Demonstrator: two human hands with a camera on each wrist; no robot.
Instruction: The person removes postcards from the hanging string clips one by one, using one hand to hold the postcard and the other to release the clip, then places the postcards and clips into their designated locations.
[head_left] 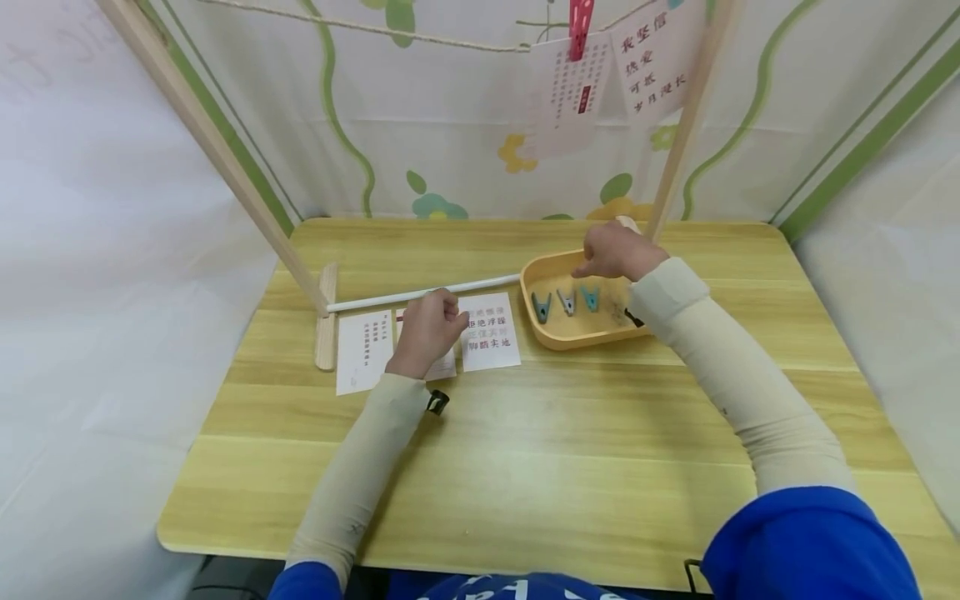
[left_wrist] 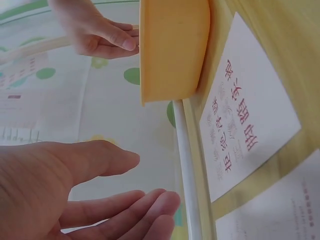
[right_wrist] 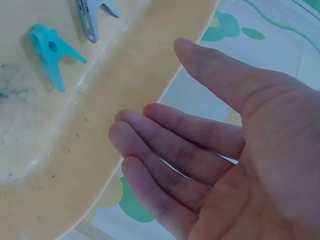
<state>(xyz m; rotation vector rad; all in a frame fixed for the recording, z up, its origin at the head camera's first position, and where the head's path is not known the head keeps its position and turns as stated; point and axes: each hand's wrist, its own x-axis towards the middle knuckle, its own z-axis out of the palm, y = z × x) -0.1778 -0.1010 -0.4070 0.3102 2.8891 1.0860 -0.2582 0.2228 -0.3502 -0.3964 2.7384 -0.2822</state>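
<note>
My right hand (head_left: 618,252) is over the back rim of a yellow tray (head_left: 558,340); the right wrist view shows its thumb and fingers apart, with nothing between them. Inside the tray lie a dark blue-grey clothespin (head_left: 542,307), a grey clothespin (head_left: 567,302) and a teal clothespin (head_left: 590,298). Loosely bent and holding nothing, my left hand (head_left: 427,333) hovers over a row of printed cards. It partly covers the middle card (head_left: 444,367), between the left card (head_left: 365,352) and the right card (head_left: 491,332).
A wooden frame with a left post (head_left: 225,171) and right post (head_left: 693,100) carries a rope (head_left: 360,27). A red clothespin (head_left: 579,29) holds one card (head_left: 566,104) there; another card (head_left: 651,62) hangs beside it. A white rod (head_left: 405,297) runs behind the table cards.
</note>
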